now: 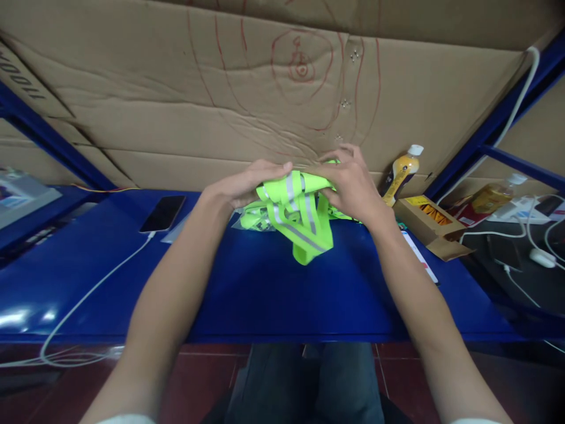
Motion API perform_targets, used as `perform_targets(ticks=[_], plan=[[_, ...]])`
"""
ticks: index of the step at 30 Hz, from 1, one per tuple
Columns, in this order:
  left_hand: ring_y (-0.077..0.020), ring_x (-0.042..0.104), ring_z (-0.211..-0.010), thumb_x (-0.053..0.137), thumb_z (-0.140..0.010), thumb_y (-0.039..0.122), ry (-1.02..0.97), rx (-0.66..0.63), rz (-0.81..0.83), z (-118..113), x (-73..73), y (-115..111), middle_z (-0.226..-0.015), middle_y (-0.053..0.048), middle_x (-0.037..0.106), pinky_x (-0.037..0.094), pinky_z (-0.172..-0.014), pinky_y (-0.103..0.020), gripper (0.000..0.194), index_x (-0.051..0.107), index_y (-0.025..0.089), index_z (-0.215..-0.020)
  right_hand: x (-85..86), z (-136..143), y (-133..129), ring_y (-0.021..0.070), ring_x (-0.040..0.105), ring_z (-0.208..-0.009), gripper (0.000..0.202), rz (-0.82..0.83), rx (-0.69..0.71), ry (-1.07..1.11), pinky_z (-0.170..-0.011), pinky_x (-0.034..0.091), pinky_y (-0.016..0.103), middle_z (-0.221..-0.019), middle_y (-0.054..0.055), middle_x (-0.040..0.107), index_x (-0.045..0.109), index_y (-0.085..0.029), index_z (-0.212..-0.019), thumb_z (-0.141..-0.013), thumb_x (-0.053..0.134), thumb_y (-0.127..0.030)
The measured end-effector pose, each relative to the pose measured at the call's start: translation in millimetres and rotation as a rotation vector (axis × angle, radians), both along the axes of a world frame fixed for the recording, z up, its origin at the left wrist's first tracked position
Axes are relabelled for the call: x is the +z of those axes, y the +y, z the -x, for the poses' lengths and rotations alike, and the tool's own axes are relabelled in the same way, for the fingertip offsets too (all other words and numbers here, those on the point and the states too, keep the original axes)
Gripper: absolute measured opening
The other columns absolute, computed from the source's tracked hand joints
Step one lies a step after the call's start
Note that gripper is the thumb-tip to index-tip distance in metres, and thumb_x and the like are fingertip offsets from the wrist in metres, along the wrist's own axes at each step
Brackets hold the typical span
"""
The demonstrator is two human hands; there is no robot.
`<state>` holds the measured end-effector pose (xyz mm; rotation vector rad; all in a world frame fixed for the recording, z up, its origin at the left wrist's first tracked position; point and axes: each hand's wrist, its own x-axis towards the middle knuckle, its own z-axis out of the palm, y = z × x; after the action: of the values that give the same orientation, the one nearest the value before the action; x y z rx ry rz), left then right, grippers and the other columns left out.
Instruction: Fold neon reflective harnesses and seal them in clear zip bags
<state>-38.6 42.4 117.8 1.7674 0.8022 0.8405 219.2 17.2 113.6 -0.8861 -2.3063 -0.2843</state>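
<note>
Both my hands hold a bundle of fluorescent yellow-green reflective strap (304,218) with grey stripes, above the blue table. My left hand (251,179) grips its left end, thumb along the top. On the right side my right hand (351,182) has its fingers bent over the other end; some fingertips are hidden behind the fabric. A loose loop of the strap hangs down towards me. Below and behind it lies a clear plastic bag (253,219) with more yellow-green material inside, partly covered by my hands.
A black phone (163,214) on a white cable lies at left. To the right are a yellow drink bottle (402,174), an open small cardboard box (430,224) and another phone (419,256). A cardboard wall (145,88) with red drawn lines closes the back of the blue table (282,300).
</note>
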Motion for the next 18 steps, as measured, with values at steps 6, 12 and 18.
perform_targets(ticks=[6,12,18], plan=[[-0.0244,0.075,-0.074,0.098,-0.071,0.053,0.086,-0.058,-0.010,6.5,5.3,4.8,-0.095,-0.010,0.082,0.058,-0.064,-0.034,0.044,0.084,0.021,-0.098,-3.9,8.2,-2.7,0.0383,0.060,-0.144,0.061,0.089,0.036,-0.028,-0.133,0.023,0.071,-0.153,0.010,0.071,0.065,-0.031,-0.155,-0.095,0.072,-0.026],[-0.0191,0.068,-0.082,0.085,-0.077,0.039,0.439,-0.078,-0.591,-3.1,20.0,-14.7,-0.094,-0.001,0.079,0.046,-0.074,-0.027,0.034,0.081,0.020,-0.106,7.6,-0.9,-5.4,0.0321,0.070,-0.123,0.045,0.366,0.188,-0.080,-0.108,0.052,0.045,-0.132,0.013,0.077,0.075,-0.019,-0.130,-0.092,0.082,-0.043],[-0.0252,0.069,-0.099,0.072,-0.093,0.035,0.489,-0.124,-0.748,-14.4,29.6,-37.9,-0.106,-0.006,0.081,0.047,-0.089,-0.033,0.027,0.080,0.019,-0.112,3.7,-6.4,2.2,0.0093,0.037,-0.058,0.040,0.835,0.273,-0.063,-0.053,0.031,0.024,-0.062,-0.006,0.045,0.064,-0.018,-0.077,-0.095,0.075,-0.052]])
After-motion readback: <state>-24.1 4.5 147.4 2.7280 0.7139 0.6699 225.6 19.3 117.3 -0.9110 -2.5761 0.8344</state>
